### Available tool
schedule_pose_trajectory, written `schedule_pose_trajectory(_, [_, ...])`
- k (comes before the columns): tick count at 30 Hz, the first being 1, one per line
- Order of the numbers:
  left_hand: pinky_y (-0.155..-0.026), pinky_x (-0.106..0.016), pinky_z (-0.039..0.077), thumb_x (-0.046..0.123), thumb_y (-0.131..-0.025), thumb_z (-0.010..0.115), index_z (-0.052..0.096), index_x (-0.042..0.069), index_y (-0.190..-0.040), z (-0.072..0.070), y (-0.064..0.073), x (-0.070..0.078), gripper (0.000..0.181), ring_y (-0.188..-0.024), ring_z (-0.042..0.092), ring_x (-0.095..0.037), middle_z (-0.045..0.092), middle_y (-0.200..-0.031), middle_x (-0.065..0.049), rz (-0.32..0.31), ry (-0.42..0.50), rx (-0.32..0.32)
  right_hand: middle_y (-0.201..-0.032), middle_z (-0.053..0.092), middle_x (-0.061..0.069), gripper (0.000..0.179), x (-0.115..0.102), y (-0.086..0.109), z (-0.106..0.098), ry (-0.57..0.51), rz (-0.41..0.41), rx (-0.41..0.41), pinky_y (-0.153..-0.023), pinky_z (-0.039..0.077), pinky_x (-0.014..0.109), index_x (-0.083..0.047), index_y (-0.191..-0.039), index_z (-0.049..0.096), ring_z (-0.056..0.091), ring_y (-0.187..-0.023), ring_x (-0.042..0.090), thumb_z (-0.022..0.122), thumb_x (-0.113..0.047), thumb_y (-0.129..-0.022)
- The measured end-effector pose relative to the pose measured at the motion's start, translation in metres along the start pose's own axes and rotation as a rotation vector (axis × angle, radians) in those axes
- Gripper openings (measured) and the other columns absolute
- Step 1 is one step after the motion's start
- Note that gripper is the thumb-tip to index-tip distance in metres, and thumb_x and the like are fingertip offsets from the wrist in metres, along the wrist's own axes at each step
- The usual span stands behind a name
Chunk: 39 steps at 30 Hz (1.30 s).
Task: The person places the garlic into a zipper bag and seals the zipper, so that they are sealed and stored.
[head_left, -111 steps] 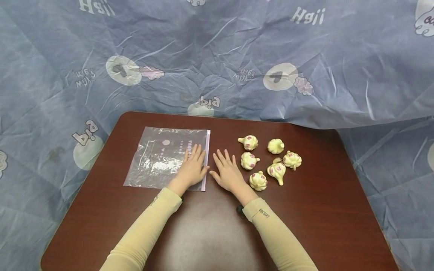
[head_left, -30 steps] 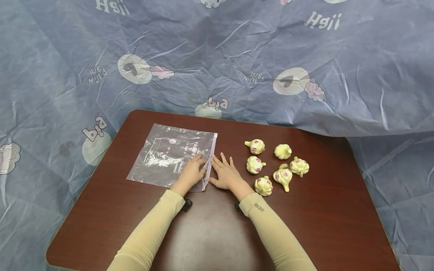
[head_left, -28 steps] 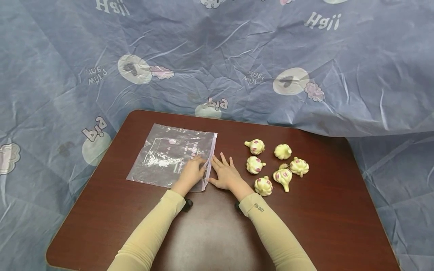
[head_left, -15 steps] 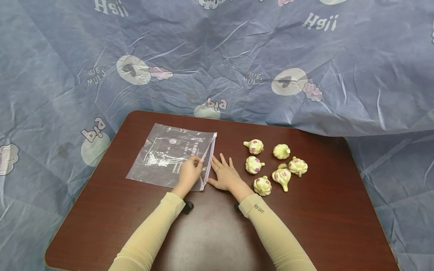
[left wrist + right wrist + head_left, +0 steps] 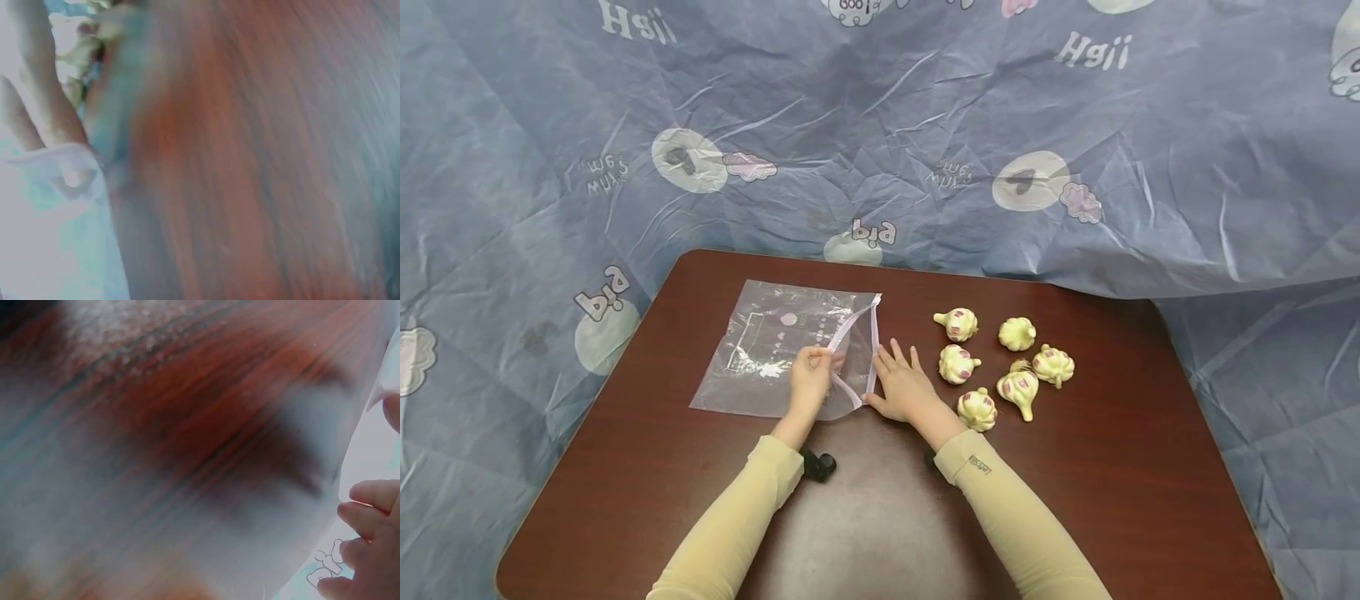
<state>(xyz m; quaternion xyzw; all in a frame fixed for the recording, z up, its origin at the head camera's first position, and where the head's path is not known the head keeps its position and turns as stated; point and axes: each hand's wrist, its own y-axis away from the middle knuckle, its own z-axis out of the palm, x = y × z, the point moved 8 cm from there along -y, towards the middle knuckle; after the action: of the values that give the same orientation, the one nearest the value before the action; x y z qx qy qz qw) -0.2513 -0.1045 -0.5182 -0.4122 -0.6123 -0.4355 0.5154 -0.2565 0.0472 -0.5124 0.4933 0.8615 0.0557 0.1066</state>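
Note:
A clear zip bag (image 5: 760, 333) with a pale purple zip edge lies on the table. My left hand (image 5: 811, 379) pinches the upper lip of its mouth and holds it back to the left, so the mouth gapes. The right hand (image 5: 908, 387) lies flat with fingers spread, its fingertips on or beside the lower lip's edge. In the left wrist view the bag (image 5: 56, 244) shows at lower left, with fingers (image 5: 40, 94) above it. Fingers (image 5: 365, 522) and part of the bag (image 5: 369, 450) appear at the right of the right wrist view, which is partly blurred.
Several garlic bulbs (image 5: 957, 365) with purple marks lie in a loose group right of my right hand. The dark brown table (image 5: 1112, 467) has rounded corners. Behind it hangs a blue printed cloth (image 5: 925, 150). A small black device (image 5: 818, 467) sits at my left wrist.
Earlier both hands lay flat, the left on the bag. Now the left hand has pinched the upper lip and pulled it leftward, opening the mouth. The right hand has stayed nearly in place.

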Motion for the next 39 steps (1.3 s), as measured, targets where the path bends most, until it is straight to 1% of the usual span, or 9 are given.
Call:
schedule_pose_trajectory(2, [-0.092,-0.035,0.058,0.002,-0.099,0.05,0.053,-0.009,-0.108,-0.001,0.001,0.002,0.014,-0.105,0.067,-0.041,0.067,-0.11,-0.032,-0.006,0.071,0.011,-0.162,0.025,0.011,0.078,0.0,0.001,-0.003,0.021,-0.008,0.02,-0.125,0.012,0.058,-0.004,-0.151,0.035,0.012,-0.153,0.034,0.056,-0.054,-0.095])
schedule_pose_trajectory(4, [-0.092,-0.032,0.058,0.003,-0.099,0.051,0.053,-0.008,-0.107,-0.001,0.001,0.005,0.014,-0.103,0.069,-0.039,0.067,-0.109,-0.031,0.009,0.057,0.016,-0.162,0.025,0.012,0.079,-0.002,0.002,-0.006,0.043,-0.018,0.043,-0.125,0.012,0.057,-0.003,-0.151,0.035,0.012,-0.153,0.034,0.056,-0.054,-0.095])
schedule_pose_trajectory(8, [-0.06,-0.016,0.057,0.009,-0.099,0.056,0.057,-0.005,-0.106,-0.001,0.004,0.01,0.015,-0.072,0.073,-0.022,0.072,-0.1,-0.025,0.059,-0.105,0.033,-0.161,0.025,0.016,0.082,-0.009,0.0,-0.015,0.076,-0.054,0.115,-0.125,0.016,0.056,0.0,-0.151,0.033,0.015,-0.152,0.034,0.061,-0.051,-0.093])
schedule_pose_trajectory(12, [-0.045,-0.015,0.037,0.013,-0.097,0.059,0.061,-0.001,-0.103,-0.001,0.009,0.013,0.015,-0.054,0.051,-0.007,0.074,-0.091,-0.02,0.079,-0.248,0.058,-0.161,0.024,0.019,0.083,-0.015,-0.005,-0.017,0.072,-0.082,0.145,-0.126,0.016,0.053,0.003,-0.151,0.031,0.015,-0.152,0.034,0.064,-0.047,-0.093])
schedule_pose_trajectory(18, [-0.053,-0.016,0.046,0.012,-0.097,0.06,0.062,-0.001,-0.102,0.005,0.015,0.013,0.014,-0.079,0.073,-0.027,0.075,-0.094,-0.02,0.07,-0.237,0.046,-0.158,0.028,0.024,0.078,-0.021,-0.013,-0.01,0.05,-0.138,0.146,-0.125,0.021,0.049,0.007,-0.148,0.033,0.02,-0.15,0.038,0.064,-0.04,-0.094])
schedule_pose_trajectory(24, [-0.077,-0.03,0.063,0.009,-0.1,0.054,0.056,-0.006,-0.109,0.007,0.017,0.012,0.018,-0.098,0.072,-0.034,0.072,-0.104,-0.023,0.035,-0.144,-0.008,-0.157,0.028,0.026,0.078,-0.014,-0.014,0.004,0.025,-0.108,0.077,-0.126,0.021,0.047,0.008,-0.148,0.034,0.021,-0.15,0.039,0.061,-0.042,-0.095])
schedule_pose_trajectory(28, [-0.079,-0.03,0.063,0.004,-0.099,0.051,0.056,-0.009,-0.113,0.004,0.012,0.013,0.02,-0.098,0.072,-0.035,0.072,-0.104,-0.025,-0.004,-0.102,-0.021,-0.158,0.027,0.026,0.079,-0.01,-0.014,0.009,0.029,-0.094,0.04,-0.126,0.02,0.047,0.008,-0.148,0.034,0.022,-0.149,0.039,0.059,-0.046,-0.095])
schedule_pose_trajectory(33, [-0.072,-0.025,0.062,0.006,-0.098,0.052,0.061,-0.008,-0.121,0.002,0.0,0.023,0.028,-0.093,0.073,-0.033,0.072,-0.1,-0.023,-0.043,-0.212,-0.063,-0.157,0.029,0.026,0.078,-0.012,-0.014,0.008,0.076,-0.111,0.022,-0.126,0.02,0.046,0.009,-0.146,0.036,0.024,-0.149,0.039,0.058,-0.046,-0.095])
schedule_pose_trajectory(39, [-0.065,-0.022,0.055,0.022,-0.099,0.059,0.067,-0.002,-0.116,0.008,-0.015,0.035,0.031,-0.075,0.069,-0.02,0.073,-0.093,-0.018,-0.035,-0.43,-0.209,-0.156,0.031,0.025,0.074,-0.02,-0.014,0.009,0.146,-0.139,0.002,-0.126,0.021,0.045,0.007,-0.146,0.038,0.025,-0.149,0.038,0.059,-0.042,-0.095])
